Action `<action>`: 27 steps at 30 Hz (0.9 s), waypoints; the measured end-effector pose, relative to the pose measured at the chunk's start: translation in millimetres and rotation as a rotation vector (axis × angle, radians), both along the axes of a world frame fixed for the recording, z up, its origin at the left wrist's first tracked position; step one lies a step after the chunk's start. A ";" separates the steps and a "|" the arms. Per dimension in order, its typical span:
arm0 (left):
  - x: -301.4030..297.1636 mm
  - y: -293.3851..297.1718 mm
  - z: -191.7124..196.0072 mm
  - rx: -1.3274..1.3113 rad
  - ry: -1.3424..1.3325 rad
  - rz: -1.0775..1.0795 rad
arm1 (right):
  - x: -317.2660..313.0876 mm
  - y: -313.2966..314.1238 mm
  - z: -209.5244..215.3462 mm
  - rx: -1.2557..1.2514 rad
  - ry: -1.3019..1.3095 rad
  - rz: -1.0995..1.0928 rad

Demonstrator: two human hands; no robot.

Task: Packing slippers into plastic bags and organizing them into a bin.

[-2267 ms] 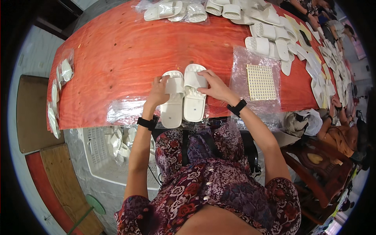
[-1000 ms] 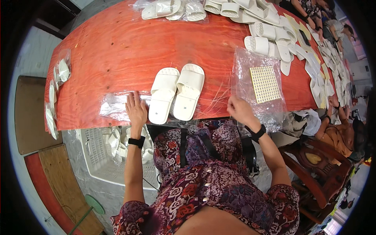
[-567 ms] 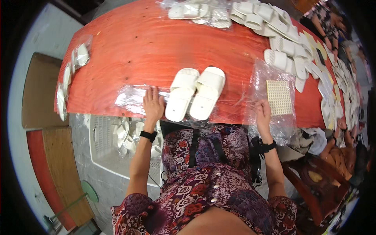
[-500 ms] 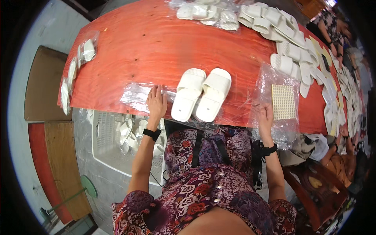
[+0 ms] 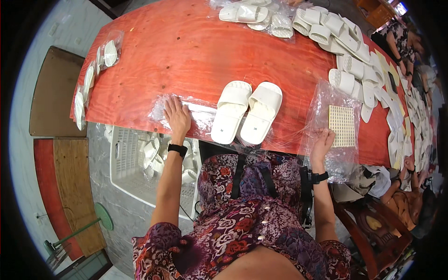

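Observation:
Two white slippers, the left one (image 5: 230, 114) and the right one (image 5: 262, 112), lie side by side at the table's near edge, toes pointing away from me. My left hand (image 5: 178, 115) rests flat with fingers spread on a clear plastic bag (image 5: 201, 114) left of the slippers. My right hand (image 5: 323, 141) is closed, fingers curled together over another clear bag (image 5: 319, 105). Whatever its fingertips may pinch is too small to make out. Beside that hand, on the bag, sits a pale sheet of small stickers (image 5: 341, 126).
Piled white slippers (image 5: 343, 35) cover the red table's (image 5: 140, 70) far right. Several bagged slippers (image 5: 110, 52) line its left edge. Below stands a white plastic basket (image 5: 122, 158) holding more slippers. A wooden chair (image 5: 373, 233) and other people are at the right.
My left hand has spread its fingers and flattened on the bag. My right hand's fingers have curled in beside the sticker sheet. The slippers stay in place on the table; the view has shifted slightly.

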State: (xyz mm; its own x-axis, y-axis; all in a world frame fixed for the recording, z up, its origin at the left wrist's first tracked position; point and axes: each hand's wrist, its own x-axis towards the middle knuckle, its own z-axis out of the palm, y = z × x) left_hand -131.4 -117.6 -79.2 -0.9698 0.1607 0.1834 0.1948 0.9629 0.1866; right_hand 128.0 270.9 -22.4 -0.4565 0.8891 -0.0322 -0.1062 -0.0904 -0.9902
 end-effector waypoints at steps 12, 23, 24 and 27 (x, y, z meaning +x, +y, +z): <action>-3.8 -2.0 -5.0 -0.014 -0.001 -0.005 | 5.2 18.6 -4.0 0.084 -0.014 -0.228; -2.1 -0.9 -2.6 -0.043 -0.007 0.005 | 30.1 68.8 11.3 -0.070 0.113 -0.546; -4.3 -1.3 -3.3 -0.043 -0.006 0.005 | 35.2 70.4 12.8 -0.003 0.050 -0.508; -3.3 3.3 -2.7 -0.029 0.001 0.005 | 64.3 98.1 27.2 0.085 -0.004 -0.539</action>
State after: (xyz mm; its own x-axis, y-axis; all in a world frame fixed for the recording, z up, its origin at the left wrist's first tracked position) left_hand -134.7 -114.3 -81.9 -0.9704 0.1608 0.1803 0.1901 0.9689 0.1587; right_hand 192.2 369.0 4.7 0.0642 0.9967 0.0491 -0.1120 0.0561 -0.9921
